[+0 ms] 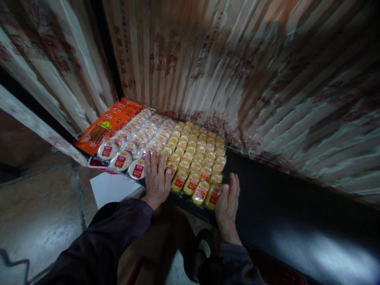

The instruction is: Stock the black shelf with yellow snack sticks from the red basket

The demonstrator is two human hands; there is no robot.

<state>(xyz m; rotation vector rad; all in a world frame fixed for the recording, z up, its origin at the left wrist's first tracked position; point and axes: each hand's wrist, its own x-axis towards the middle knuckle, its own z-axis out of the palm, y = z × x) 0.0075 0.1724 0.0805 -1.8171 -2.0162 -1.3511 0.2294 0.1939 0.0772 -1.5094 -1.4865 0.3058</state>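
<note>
Rows of yellow wrapped snack cakes (pixel 192 160) stand on a black shelf, their red and yellow labels facing me. My left hand (pixel 156 180) rests at the front left of these rows, its fingers stretched out along the edge where they meet the white round crackers. At the right side, my right hand (pixel 228 202) stands on edge with straight fingers, close against the front right cake. Neither hand grips a pack. To the left, several rows of white round wrapped crackers (pixel 121 160) lie in clear film with red labels.
Orange snack bags (pixel 102 128) overlap at the shelf's left end. The black shelf surface (pixel 273 198) runs on to the right. Pleated printed curtains (pixel 190 59) hang behind. A white sheet (pixel 111 188) sticks out below the front edge.
</note>
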